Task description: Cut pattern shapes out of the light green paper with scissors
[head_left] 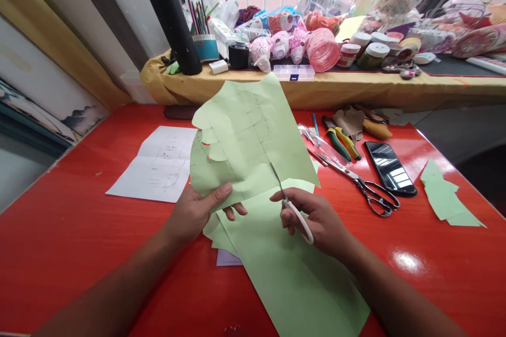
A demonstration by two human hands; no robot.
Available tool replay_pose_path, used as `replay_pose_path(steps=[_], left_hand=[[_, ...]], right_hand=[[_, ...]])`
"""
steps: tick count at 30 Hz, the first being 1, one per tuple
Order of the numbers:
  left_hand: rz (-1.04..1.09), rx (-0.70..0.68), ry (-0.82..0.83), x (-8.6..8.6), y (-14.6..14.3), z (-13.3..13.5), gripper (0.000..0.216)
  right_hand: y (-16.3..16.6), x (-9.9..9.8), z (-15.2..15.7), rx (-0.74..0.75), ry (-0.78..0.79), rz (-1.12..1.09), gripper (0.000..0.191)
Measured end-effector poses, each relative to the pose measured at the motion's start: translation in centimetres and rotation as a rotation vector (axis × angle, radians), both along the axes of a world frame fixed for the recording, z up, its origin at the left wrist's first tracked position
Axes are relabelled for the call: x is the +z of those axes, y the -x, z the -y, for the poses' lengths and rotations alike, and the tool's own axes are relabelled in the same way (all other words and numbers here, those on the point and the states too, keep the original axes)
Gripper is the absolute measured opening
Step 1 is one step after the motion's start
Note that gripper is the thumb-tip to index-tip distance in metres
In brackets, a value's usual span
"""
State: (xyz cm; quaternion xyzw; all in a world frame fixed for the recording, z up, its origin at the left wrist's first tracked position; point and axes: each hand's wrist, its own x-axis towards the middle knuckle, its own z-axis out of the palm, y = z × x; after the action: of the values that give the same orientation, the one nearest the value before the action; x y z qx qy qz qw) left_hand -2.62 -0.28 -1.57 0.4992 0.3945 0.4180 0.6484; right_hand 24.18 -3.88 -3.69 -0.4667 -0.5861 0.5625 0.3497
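My left hand (209, 204) pinches the lower left edge of a light green sheet of paper (253, 131), thumb on top and fingers beneath. Pencil lines run over this sheet, and its left edge is cut into curves. In my right hand (312, 216) is a pair of white-handled scissors (298, 218), with a blade lying over the sheet's lower middle near a drawn line. The other blade is hidden, probably behind the paper. Below the held sheet, a larger green sheet (300, 274) lies on the table, with smaller green pieces and a purple paper (228, 258) under it.
On the red table (79, 253) lie a white drawn sheet (156, 163), large metal scissors (361, 181), pliers (342, 139), a black phone (390, 168) and green scraps (448, 195). Behind, a crowded ledge holds a black thermos (172, 21), jars (373, 55) and a pink container (322, 50).
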Motion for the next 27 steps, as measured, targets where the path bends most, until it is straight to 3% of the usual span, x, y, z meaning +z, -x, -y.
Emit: replay_pose_path(steps=[27], left_hand=[[-0.079,-0.045,0.034,-0.41,0.42,0.04,0.035]], right_hand=[[-0.22,-0.21,0.05,0.007,-0.007,-0.015,0.028]])
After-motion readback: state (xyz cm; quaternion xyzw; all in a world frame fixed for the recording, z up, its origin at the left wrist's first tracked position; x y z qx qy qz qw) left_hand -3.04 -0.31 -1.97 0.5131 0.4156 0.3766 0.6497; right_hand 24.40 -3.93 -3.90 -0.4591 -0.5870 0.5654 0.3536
